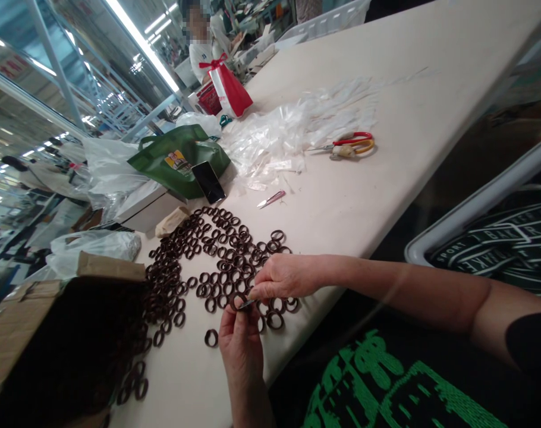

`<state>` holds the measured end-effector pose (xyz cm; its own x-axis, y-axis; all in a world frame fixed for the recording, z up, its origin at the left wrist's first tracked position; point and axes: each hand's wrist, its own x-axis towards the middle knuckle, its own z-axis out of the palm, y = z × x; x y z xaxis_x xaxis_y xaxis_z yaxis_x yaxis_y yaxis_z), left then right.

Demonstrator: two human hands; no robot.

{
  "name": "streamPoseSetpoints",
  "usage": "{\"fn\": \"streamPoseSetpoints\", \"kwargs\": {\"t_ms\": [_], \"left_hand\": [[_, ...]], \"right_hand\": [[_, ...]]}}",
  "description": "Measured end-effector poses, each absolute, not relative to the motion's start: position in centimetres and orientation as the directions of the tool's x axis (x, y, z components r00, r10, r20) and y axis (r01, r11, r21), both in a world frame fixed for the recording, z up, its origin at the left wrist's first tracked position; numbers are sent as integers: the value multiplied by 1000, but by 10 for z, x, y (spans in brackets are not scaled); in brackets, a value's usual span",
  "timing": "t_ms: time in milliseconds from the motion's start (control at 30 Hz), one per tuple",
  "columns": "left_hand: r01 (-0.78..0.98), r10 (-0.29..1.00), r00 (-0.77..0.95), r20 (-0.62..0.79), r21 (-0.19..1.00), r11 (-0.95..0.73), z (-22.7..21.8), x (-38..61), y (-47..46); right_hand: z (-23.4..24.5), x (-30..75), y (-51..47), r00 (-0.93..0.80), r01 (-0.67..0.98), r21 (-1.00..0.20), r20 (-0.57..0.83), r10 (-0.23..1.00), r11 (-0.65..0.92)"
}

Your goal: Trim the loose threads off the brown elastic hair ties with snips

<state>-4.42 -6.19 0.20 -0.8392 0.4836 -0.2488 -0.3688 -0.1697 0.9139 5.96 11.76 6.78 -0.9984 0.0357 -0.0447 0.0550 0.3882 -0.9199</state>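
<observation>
My left hand (241, 336) pinches a dark brown ring-shaped band (237, 301) between thumb and fingers, near the table's front edge. From the right, my right hand (285, 277) reaches in with its fingers closed on a small pointed metal tool (247, 304), its tip at the band. Most of that tool is hidden by the fingers, so its exact kind does not show. Many similar brown bands (228, 261) lie spread and heaped over the table beyond and left of both hands. One loose band (211, 338) rests just left of my left hand.
An open cardboard box (23, 315) stands at the left. Behind the bands are a phone (208, 182) leaning on a green bag (181, 157), pink-handled snips (271, 200), scissors (353, 142) and clear plastic bags (279, 131). A red-and-white bag (230, 89) and a person are farther back.
</observation>
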Motion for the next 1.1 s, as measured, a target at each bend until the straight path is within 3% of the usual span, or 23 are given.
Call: {"fn": "streamPoseSetpoints", "kwargs": {"t_ms": [200,400,700,833,967,1033,1100], "left_hand": [[-359,515,-827,-227,918,-171,3,-43,-61],[-377,520,-828,-211,895,-238,0,-45,-60],[-543,558,-770,-309,777,-319,-4,-52,-63],[-560,487,-791,-370,758,-335,-3,-56,-64],[-336,378,-892,-247,923,-189,-5,-69,-78],[-64,366,-929,-64,998,12,-5,-79,-92],[264,399,-906,143,927,267,-4,-89,-109]], "right_hand": [[57,58,118,-999,-4,-932,17,33,364],[38,59,121,-960,-47,-994,71,271,95],[31,64,106,-988,25,-999,-29,149,-31],[26,62,101,-987,38,-988,-60,148,-152],[24,68,120,-948,1,-997,-27,316,-81],[21,76,141,-889,23,-998,7,457,58],[16,88,166,-805,87,-964,80,588,250]]}}
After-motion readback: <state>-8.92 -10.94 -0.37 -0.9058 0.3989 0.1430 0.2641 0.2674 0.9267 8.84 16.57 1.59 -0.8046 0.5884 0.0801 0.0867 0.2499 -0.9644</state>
